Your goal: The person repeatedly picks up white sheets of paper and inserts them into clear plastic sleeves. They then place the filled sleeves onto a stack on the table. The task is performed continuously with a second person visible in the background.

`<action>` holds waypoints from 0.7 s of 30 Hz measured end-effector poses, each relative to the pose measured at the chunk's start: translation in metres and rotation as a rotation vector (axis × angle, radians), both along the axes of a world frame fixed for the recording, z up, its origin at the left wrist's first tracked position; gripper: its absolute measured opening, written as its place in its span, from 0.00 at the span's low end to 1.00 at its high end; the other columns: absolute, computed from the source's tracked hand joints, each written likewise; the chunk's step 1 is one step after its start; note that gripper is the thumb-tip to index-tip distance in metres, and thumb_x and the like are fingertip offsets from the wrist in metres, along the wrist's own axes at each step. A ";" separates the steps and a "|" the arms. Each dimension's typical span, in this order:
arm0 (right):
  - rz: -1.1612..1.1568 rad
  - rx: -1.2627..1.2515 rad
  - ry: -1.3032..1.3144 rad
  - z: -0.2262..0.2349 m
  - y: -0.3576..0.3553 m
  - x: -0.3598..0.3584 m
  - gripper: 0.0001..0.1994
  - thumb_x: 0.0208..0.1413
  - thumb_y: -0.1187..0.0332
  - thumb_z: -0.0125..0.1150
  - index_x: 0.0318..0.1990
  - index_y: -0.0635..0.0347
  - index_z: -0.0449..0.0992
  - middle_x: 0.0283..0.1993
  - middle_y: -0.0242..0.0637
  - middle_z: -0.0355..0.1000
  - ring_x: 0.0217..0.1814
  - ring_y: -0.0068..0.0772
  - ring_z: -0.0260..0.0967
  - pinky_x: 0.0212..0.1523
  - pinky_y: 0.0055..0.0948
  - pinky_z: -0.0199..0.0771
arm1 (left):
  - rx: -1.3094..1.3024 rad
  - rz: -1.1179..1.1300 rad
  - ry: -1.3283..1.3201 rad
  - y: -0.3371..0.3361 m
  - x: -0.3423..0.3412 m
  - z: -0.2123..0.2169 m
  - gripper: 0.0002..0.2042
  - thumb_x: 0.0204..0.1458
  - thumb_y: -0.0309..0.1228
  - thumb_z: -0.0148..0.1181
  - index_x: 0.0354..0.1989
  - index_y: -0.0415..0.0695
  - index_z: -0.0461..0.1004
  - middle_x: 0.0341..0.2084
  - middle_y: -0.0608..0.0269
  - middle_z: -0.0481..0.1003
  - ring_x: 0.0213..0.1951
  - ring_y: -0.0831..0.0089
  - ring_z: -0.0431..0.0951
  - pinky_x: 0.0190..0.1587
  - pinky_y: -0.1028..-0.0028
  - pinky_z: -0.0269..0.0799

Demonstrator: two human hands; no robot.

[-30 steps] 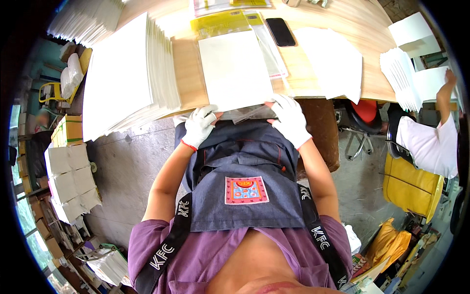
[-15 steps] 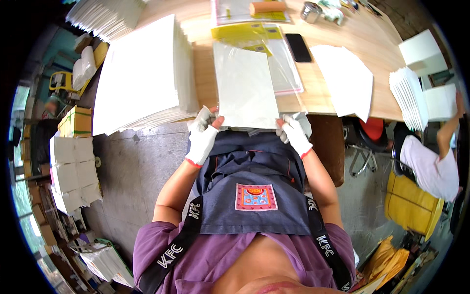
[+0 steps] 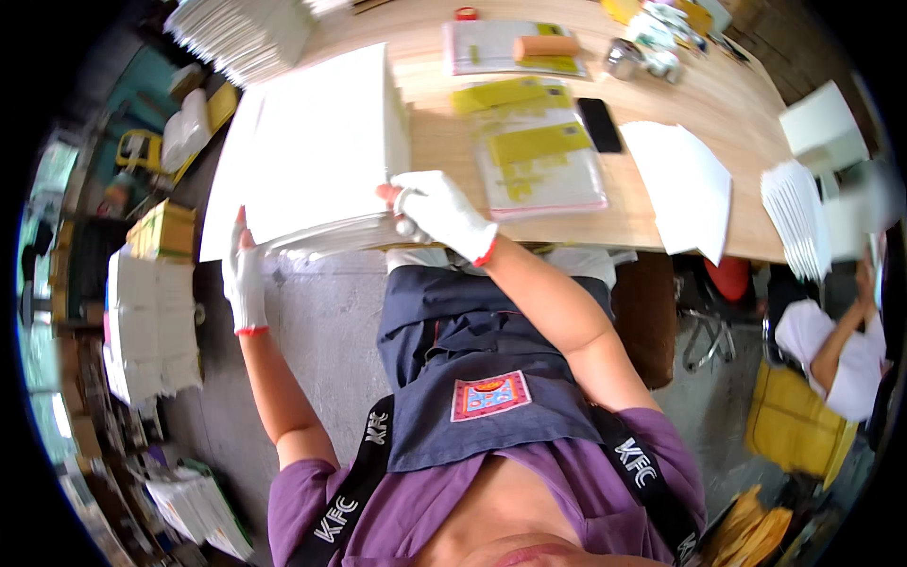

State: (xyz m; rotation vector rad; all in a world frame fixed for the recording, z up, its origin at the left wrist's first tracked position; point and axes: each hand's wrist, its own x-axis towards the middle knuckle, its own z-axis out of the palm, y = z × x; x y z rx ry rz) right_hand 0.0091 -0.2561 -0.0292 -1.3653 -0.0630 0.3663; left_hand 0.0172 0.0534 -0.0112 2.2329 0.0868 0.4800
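A tall stack of white sheets [image 3: 307, 142] stands at the table's near left, with clear plastic showing along its front edge. My left hand [image 3: 248, 279], in a white glove with bare fingertips, is at the stack's near left corner. It is seen edge-on, its fingers stretched out. At the near right corner is my right hand [image 3: 436, 210], gloved likewise, its thumb pointing left against the stack and its fingers curled. What those fingers hold, if anything, is hidden. Clear bags with yellow print [image 3: 539, 146] lie flat to the right of that hand.
A black phone [image 3: 599, 126] lies beside the bags, and fanned white sheets [image 3: 682, 184] are farther right. Behind are an orange-brown roll [image 3: 546, 48], a metal jar [image 3: 623, 59] and another paper stack [image 3: 241, 38]. A person [image 3: 831, 350] sits at the right.
The bagged white sheet that both hands held over my lap is gone from there. Both hands have moved left to the tall stack, the right arm crossing in front of me.
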 end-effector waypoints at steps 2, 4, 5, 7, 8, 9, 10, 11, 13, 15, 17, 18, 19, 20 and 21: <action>0.035 0.087 -0.052 -0.015 -0.017 -0.009 0.12 0.62 0.61 0.55 0.36 0.62 0.75 0.21 0.27 0.69 0.20 0.14 0.64 0.18 0.17 0.62 | -0.354 0.064 -0.110 0.011 0.001 -0.043 0.22 0.61 0.33 0.43 0.62 0.36 0.61 0.57 0.48 0.66 0.59 0.60 0.66 0.60 0.66 0.62; 0.020 0.206 -0.195 -0.041 -0.058 -0.027 0.09 0.62 0.66 0.53 0.43 0.62 0.74 0.26 0.30 0.72 0.24 0.17 0.67 0.22 0.20 0.67 | -0.640 0.029 -0.308 0.012 0.000 -0.094 0.23 0.63 0.37 0.43 0.63 0.37 0.59 0.55 0.45 0.66 0.59 0.57 0.65 0.59 0.64 0.65; -0.130 0.313 -0.191 -0.058 -0.080 -0.042 0.10 0.62 0.68 0.53 0.48 0.62 0.71 0.30 0.31 0.74 0.26 0.19 0.69 0.24 0.21 0.72 | -0.753 -0.097 -0.517 0.012 -0.007 -0.119 0.24 0.63 0.39 0.43 0.63 0.37 0.58 0.53 0.44 0.66 0.59 0.57 0.64 0.59 0.63 0.65; -0.426 0.248 -0.121 -0.090 -0.140 -0.073 0.12 0.62 0.71 0.52 0.51 0.63 0.69 0.32 0.33 0.74 0.25 0.22 0.70 0.25 0.22 0.75 | -0.420 0.141 -0.306 -0.005 -0.028 -0.169 0.26 0.63 0.42 0.43 0.64 0.37 0.56 0.56 0.45 0.65 0.61 0.55 0.63 0.60 0.62 0.63; -0.644 0.232 -0.041 -0.105 -0.174 -0.093 0.11 0.61 0.72 0.50 0.50 0.62 0.69 0.31 0.34 0.74 0.25 0.23 0.71 0.24 0.21 0.75 | -0.243 0.066 -0.267 -0.019 -0.034 -0.187 0.27 0.63 0.43 0.44 0.64 0.37 0.56 0.58 0.46 0.64 0.62 0.55 0.62 0.61 0.61 0.61; -0.828 0.252 -0.012 -0.119 -0.209 -0.113 0.10 0.61 0.72 0.49 0.49 0.62 0.70 0.30 0.35 0.74 0.24 0.23 0.71 0.23 0.21 0.74 | -0.260 -0.029 -0.208 -0.043 -0.053 -0.207 0.27 0.62 0.42 0.46 0.64 0.38 0.58 0.59 0.47 0.64 0.63 0.53 0.60 0.62 0.61 0.59; -1.044 0.204 -0.030 -0.132 -0.244 -0.133 0.09 0.61 0.74 0.47 0.46 0.61 0.70 0.28 0.35 0.73 0.22 0.24 0.70 0.20 0.23 0.73 | -0.276 -0.120 -0.150 -0.071 -0.078 -0.221 0.27 0.61 0.41 0.48 0.64 0.38 0.59 0.60 0.47 0.63 0.64 0.52 0.59 0.63 0.61 0.57; -1.303 0.142 -0.034 -0.146 -0.277 -0.150 0.07 0.60 0.72 0.48 0.43 0.60 0.70 0.25 0.34 0.72 0.19 0.23 0.68 0.17 0.23 0.70 | -0.286 -0.212 -0.100 -0.098 -0.099 -0.224 0.26 0.60 0.40 0.50 0.64 0.38 0.60 0.61 0.48 0.63 0.64 0.51 0.58 0.64 0.60 0.55; -1.445 0.265 0.112 -0.168 -0.348 -0.178 0.04 0.59 0.69 0.49 0.37 0.58 0.68 0.23 0.35 0.68 0.16 0.25 0.62 0.13 0.22 0.63 | -0.049 -0.598 -0.082 -0.149 -0.105 -0.215 0.23 0.55 0.35 0.55 0.59 0.42 0.67 0.61 0.50 0.63 0.65 0.50 0.58 0.65 0.57 0.52; -1.458 0.383 0.286 -0.189 -0.402 -0.193 0.11 0.62 0.60 0.51 0.42 0.58 0.69 0.26 0.36 0.71 0.20 0.29 0.66 0.17 0.24 0.67 | 0.286 -0.856 -0.164 -0.205 -0.093 -0.196 0.23 0.51 0.35 0.59 0.56 0.45 0.70 0.60 0.51 0.64 0.64 0.48 0.58 0.66 0.53 0.50; -1.472 0.509 0.323 -0.206 -0.436 -0.200 0.15 0.63 0.54 0.50 0.43 0.56 0.70 0.28 0.35 0.72 0.22 0.30 0.68 0.18 0.26 0.70 | 0.408 -0.974 -0.199 -0.258 -0.082 -0.176 0.28 0.43 0.35 0.64 0.57 0.46 0.69 0.61 0.53 0.63 0.64 0.47 0.57 0.67 0.51 0.49; -1.476 0.510 0.305 -0.212 -0.447 -0.201 0.15 0.64 0.51 0.49 0.45 0.53 0.70 0.29 0.35 0.72 0.22 0.30 0.68 0.19 0.25 0.70 | 0.419 -1.005 -0.252 -0.281 -0.076 -0.168 0.27 0.43 0.36 0.65 0.55 0.46 0.70 0.60 0.53 0.64 0.63 0.47 0.58 0.66 0.50 0.50; -1.446 0.500 0.275 -0.215 -0.454 -0.201 0.14 0.65 0.53 0.47 0.47 0.49 0.69 0.29 0.35 0.72 0.21 0.30 0.68 0.18 0.25 0.69 | 0.448 -1.026 -0.290 -0.301 -0.067 -0.162 0.27 0.42 0.37 0.66 0.54 0.47 0.71 0.59 0.53 0.64 0.63 0.46 0.58 0.66 0.49 0.50; -1.464 0.472 0.274 -0.216 -0.458 -0.200 0.12 0.65 0.54 0.48 0.48 0.48 0.68 0.28 0.34 0.71 0.21 0.28 0.67 0.17 0.24 0.67 | 0.457 -1.040 -0.286 -0.317 -0.058 -0.158 0.26 0.42 0.38 0.66 0.52 0.46 0.71 0.58 0.52 0.65 0.62 0.47 0.58 0.65 0.49 0.50; -1.493 0.435 0.266 -0.215 -0.460 -0.198 0.12 0.65 0.55 0.48 0.49 0.46 0.68 0.28 0.34 0.71 0.21 0.27 0.67 0.16 0.23 0.66 | 0.458 -1.054 -0.297 -0.329 -0.049 -0.157 0.24 0.42 0.38 0.65 0.51 0.46 0.72 0.57 0.52 0.65 0.61 0.48 0.59 0.64 0.48 0.50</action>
